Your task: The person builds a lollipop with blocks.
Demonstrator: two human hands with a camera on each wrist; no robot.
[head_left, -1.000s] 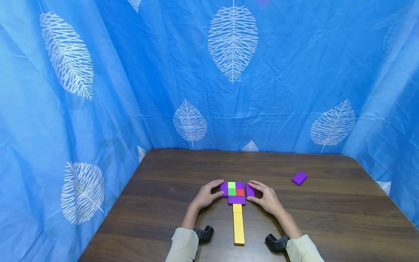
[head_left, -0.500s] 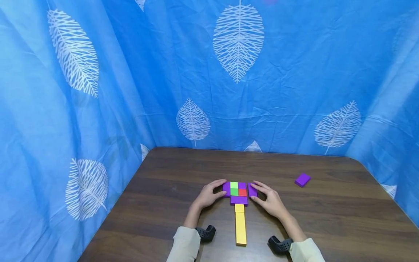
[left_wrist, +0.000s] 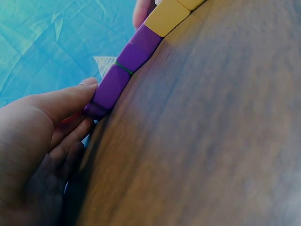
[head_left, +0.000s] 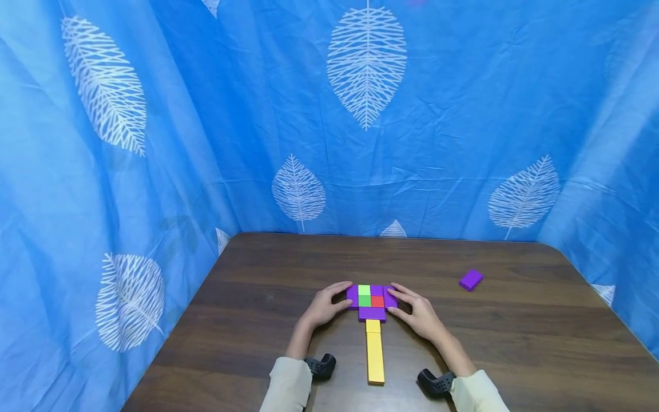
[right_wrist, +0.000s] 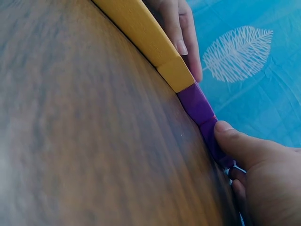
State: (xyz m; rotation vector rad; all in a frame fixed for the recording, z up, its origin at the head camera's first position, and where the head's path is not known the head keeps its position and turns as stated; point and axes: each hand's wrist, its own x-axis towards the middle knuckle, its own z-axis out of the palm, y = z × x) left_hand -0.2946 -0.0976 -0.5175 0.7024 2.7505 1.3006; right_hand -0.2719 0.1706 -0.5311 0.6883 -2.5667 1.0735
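My left hand (head_left: pixel 321 307) pinches a purple block (head_left: pixel 352 296) by its ends, thumb at the near one. Opposite, my right hand (head_left: pixel 421 316) holds another purple block (head_left: pixel 390 298) the same way, against the group's right side. Between them lie a light green block (head_left: pixel 364 290), a green block (head_left: pixel 364 301), a red block (head_left: pixel 377 301) and a small purple block (head_left: pixel 376 290). Below these sits a crosswise purple block (head_left: pixel 372 314). A short yellow block (head_left: pixel 373 326) and a long yellow block (head_left: pixel 375 357) extend from it toward me. Both wrist views show the thumbs on purple blocks.
A loose purple block (head_left: pixel 471 280) lies apart at the right on the brown wooden table (head_left: pixel 257 274). Blue curtains (head_left: pixel 437 114) with white leaf prints hang behind and beside the table. A black wrist device (head_left: pixel 322 367) is worn at each sleeve.
My right hand has slid its purple block left, closing the gap to the red and small purple blocks. The left hand stays on its block. The head view swayed slightly and came back.
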